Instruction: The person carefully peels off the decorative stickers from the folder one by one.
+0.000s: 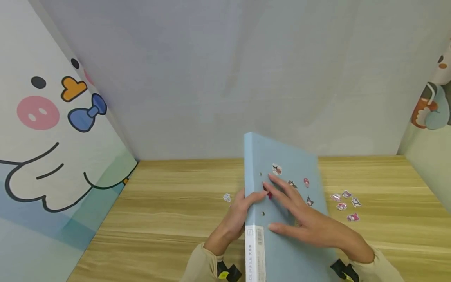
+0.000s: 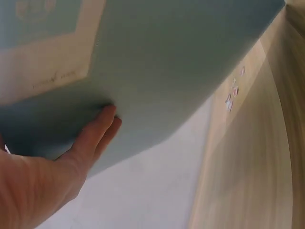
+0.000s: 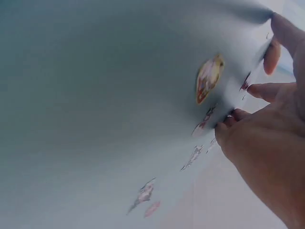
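Note:
A light blue clip file folder [image 1: 289,152] stands tilted on end, its spine with a white label [image 1: 254,250] turned towards me. My left hand [image 1: 232,219] grips the spine side, thumb on the stickered cover and fingers against the opposite cover, as the left wrist view shows. My right hand [image 1: 310,223] lies spread on the stickered cover, fingertips touching it near the spine. Several small cartoon stickers dot this cover, among them a black-and-white one [image 1: 276,169], a pink one [image 1: 306,182] and an oval one [image 3: 208,78]. The right palm hides part of the cover.
Several loose stickers [image 1: 341,206] lie on the wood-grain table [image 1: 158,219] right of the folder, and a pale blue one [image 1: 227,197] lies on the left. A grey backdrop [image 1: 197,98] rises behind; a cartoon-printed panel [image 1: 42,149] stands at the left.

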The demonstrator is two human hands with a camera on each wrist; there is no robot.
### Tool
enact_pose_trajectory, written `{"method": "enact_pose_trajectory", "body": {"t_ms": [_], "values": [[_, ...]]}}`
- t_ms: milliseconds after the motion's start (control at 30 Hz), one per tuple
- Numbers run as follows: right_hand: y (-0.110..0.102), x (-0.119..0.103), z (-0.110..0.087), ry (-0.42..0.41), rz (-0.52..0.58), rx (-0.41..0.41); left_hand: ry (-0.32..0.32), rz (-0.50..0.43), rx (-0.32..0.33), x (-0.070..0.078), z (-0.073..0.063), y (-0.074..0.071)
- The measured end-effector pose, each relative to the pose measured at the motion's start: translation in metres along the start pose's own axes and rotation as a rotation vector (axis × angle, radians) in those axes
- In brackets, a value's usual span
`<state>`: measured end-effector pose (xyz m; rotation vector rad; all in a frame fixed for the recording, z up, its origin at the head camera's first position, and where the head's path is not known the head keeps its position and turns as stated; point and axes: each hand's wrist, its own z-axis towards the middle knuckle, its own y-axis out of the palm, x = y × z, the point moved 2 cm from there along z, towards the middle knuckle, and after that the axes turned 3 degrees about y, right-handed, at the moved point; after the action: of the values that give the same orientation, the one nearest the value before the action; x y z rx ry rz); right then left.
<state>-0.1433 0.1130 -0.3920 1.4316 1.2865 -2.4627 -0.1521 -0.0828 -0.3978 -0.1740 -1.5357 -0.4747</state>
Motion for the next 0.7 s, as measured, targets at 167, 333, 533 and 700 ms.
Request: {"method": "enact_pose_trajectory", "body": {"t_ms": [167, 333, 533, 700], "values": [[-0.011, 0.003, 0.001, -0.053, -0.029, 0.113, 0.067, 0.008, 0.091, 0.002, 0.001, -0.005], [-0.026, 0.011, 0.001, -0.024, -0.056, 0.246, 0.093, 0.001, 0.148, 0.007, 0.000, -0.011], [-0.046, 0.031, -0.003, 0.188, -0.119, 0.346, 0.062, -0.011, 0.208, 0.006, 0.001, -0.018], [-0.057, 0.051, -0.007, 0.427, -0.096, 0.311, 0.034, -0.057, 0.236, -0.002, 0.005, -0.024]]}}
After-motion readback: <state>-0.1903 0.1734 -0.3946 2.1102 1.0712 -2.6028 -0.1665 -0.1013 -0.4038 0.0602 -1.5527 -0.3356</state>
